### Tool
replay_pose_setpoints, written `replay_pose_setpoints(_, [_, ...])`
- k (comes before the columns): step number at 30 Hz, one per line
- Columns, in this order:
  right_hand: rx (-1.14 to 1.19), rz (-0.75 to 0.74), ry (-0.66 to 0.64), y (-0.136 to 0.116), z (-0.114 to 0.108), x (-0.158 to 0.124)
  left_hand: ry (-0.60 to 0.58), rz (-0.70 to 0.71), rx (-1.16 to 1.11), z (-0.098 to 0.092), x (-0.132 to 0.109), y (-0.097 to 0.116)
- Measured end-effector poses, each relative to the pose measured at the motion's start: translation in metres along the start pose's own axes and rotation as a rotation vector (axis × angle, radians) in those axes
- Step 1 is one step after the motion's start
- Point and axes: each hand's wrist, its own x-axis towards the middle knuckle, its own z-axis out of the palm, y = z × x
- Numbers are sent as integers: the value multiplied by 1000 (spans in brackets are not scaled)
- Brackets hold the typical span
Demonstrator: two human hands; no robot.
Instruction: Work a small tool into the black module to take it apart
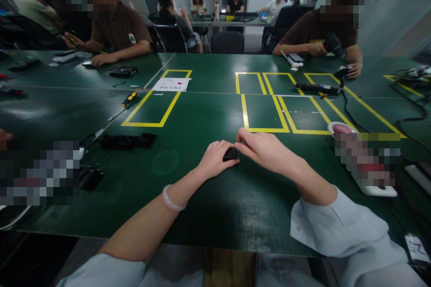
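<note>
A small black object [230, 154] with a smooth curved side rests at the middle of the green table [202, 206]; its exact kind cannot be made out. My left hand [215, 158] is closed around it from the left, the thumb along its near side and the fingers over its top. Just to the right, my right hand [261, 147] has its fingers bent and pinched together at the object's far right edge. Whatever lies between those fingertips is hidden. A pale bracelet [174, 199] circles my left wrist.
Yellow tape rectangles [267, 130] mark the tabletop ahead. A black strip-shaped item [128, 140] and a yellow-black screwdriver [129, 98] lie to the left. To the right are a white-edged phone-like item [379, 189] and a dark cable [352, 114]. Two people work across the table.
</note>
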Motion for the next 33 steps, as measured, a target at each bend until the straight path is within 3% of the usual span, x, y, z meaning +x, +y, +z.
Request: replay_pose_setpoints(33, [-37, 8, -17, -2, -1, 0, -7, -4, -6, -3, 0, 2])
